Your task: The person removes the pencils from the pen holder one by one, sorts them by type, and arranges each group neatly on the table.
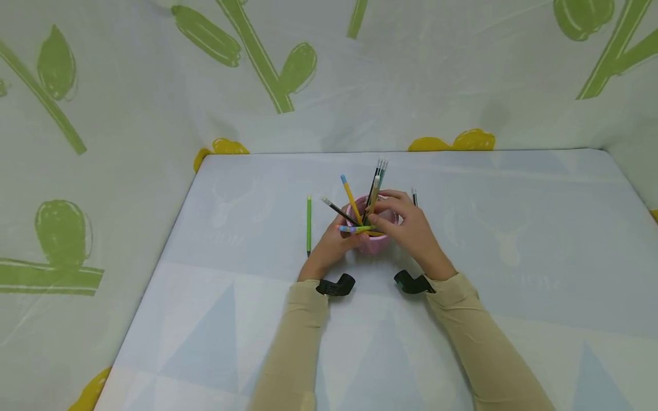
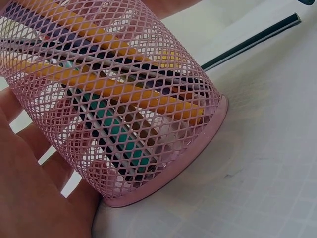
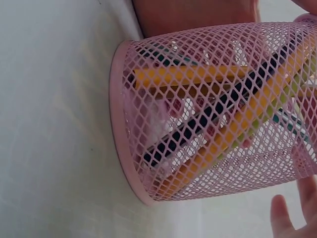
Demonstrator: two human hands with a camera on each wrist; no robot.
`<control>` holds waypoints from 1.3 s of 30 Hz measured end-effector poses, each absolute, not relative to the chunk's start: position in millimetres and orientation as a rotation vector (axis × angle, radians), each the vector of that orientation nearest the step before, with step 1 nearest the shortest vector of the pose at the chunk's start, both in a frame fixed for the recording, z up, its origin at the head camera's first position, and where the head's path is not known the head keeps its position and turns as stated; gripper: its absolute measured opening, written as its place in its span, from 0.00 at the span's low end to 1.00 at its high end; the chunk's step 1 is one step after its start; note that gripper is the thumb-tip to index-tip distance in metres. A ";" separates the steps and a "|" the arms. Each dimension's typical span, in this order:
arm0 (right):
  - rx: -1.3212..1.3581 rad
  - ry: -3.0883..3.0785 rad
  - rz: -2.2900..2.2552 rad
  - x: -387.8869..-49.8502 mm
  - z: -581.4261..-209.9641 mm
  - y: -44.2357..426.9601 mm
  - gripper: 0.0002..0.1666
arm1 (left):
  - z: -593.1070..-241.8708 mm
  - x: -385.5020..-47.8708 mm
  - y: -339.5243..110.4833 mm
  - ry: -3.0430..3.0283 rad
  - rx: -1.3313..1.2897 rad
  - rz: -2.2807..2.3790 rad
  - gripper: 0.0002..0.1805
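A pink mesh pencil cup (image 1: 374, 246) stands on the table with several pencils in it, leaning different ways. Its mesh wall fills much of the left wrist view, where yellow, black and teal pencils show through. My left hand (image 1: 333, 246) holds the cup, curled round its left side. At the cup's mouth, my right hand (image 1: 411, 227) pinches a brownish pencil (image 1: 376, 191) with a white end between thumb and fingers. A yellow pencil (image 1: 350, 198) with a blue end and a black pencil (image 1: 336, 208) lean out to the left. A short patterned pencil (image 1: 354, 229) slants across the front rim.
A green pencil (image 1: 309, 225) lies on the table left of the cup. A dark pencil (image 1: 414, 197) lies beyond my right hand, partly hidden by it. The pale table (image 1: 205, 240) meets a cloth wall (image 1: 380, 85) with green leaf prints at the back.
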State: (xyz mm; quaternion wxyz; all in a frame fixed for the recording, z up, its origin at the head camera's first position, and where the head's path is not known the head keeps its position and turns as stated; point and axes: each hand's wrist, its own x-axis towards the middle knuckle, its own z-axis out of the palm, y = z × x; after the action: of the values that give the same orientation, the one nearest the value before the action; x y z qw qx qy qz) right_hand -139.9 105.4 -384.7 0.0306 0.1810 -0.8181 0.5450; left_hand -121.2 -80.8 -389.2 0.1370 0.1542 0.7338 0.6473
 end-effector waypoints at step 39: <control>0.399 -1.553 2.377 -152.4 -372.6 148.2 0.14 | -393.0 -122.7 -79.3 2.003 0.542 2.013 0.53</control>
State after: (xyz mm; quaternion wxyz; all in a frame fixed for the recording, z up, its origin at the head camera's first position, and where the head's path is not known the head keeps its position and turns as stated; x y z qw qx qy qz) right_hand -152.4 148.2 -372.6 0.1369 0.1378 -0.5366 0.8212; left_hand -122.7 -79.3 -393.0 0.1250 0.1860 0.6875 0.6907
